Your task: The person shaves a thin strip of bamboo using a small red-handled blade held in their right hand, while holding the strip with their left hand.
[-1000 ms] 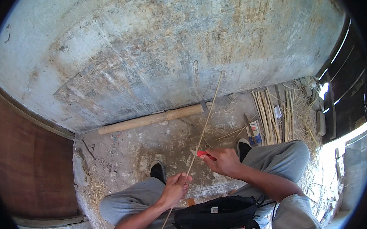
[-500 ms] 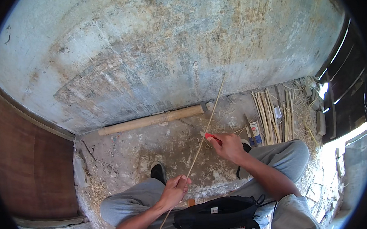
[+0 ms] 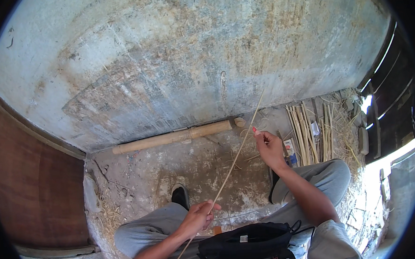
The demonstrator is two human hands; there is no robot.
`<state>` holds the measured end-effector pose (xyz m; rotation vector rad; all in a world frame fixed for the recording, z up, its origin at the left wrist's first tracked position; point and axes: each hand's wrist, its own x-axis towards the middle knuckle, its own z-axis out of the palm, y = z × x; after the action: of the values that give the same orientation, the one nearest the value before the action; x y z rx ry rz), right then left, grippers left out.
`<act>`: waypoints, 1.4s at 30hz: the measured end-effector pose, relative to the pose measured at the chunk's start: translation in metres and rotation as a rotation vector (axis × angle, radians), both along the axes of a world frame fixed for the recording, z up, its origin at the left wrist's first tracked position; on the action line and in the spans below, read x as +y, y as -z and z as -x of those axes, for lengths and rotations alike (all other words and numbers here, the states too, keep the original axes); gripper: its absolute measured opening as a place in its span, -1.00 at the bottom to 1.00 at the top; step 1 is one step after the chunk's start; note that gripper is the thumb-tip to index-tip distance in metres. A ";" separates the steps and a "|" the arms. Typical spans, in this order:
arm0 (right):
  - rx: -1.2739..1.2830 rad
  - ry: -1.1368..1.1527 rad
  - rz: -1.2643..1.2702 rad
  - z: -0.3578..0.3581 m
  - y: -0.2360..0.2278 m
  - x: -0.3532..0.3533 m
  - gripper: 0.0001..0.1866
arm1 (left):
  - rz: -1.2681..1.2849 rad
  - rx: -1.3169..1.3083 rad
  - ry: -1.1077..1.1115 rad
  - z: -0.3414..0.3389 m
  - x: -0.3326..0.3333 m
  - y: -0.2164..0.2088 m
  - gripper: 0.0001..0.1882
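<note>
A long, thin bamboo stick slants up and away from my lap toward the wall. My left hand grips it near its lower end, which sticks out below my wrist. Farther up, my right hand is closed on a small red knife, most of it hidden by the fingers. The knife's tip lies at the stick's upper part; whether the blade touches it is too small to tell.
A thick bamboo pole lies along the foot of the stained wall. Several split bamboo strips are piled on the right, beside a small printed packet. A black bag rests at my lap. A brown panel stands left.
My right hand has moved up and away along the stick with the knife, toward its far end. The stick's far end has swung slightly right; my left hand has barely moved.
</note>
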<state>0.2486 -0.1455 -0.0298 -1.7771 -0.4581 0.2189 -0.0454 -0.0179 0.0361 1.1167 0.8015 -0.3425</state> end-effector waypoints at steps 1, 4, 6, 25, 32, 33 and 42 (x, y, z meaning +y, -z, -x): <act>0.000 -0.003 0.001 0.002 -0.003 0.001 -0.60 | 0.004 0.013 -0.023 -0.001 0.001 0.001 -0.61; 0.004 -0.045 0.020 0.013 -0.032 0.002 -0.61 | -0.158 -0.007 0.029 0.001 -0.003 0.014 -0.65; -0.230 -0.210 0.086 0.018 -0.050 0.000 -0.57 | -0.325 -0.042 0.110 0.006 -0.005 0.028 -0.66; -0.753 -0.151 -0.088 0.006 -0.058 0.000 -0.79 | -2.571 -0.332 0.316 -0.011 0.046 -0.113 -0.53; -0.034 0.019 -0.274 0.007 -0.073 0.004 -0.80 | -1.978 -0.512 0.286 -0.051 0.021 -0.072 -0.43; 0.074 0.023 -0.375 0.009 -0.077 0.005 -0.78 | -1.830 -0.516 0.360 -0.057 0.019 -0.065 -0.41; 0.271 0.023 -0.517 0.017 -0.081 0.010 -0.79 | -1.233 -0.244 0.445 -0.102 0.015 -0.021 -0.54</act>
<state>0.2311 -0.1354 0.0510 -1.2248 -0.2669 0.2910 0.0562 -0.0031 0.0571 2.4557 0.4942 -0.0312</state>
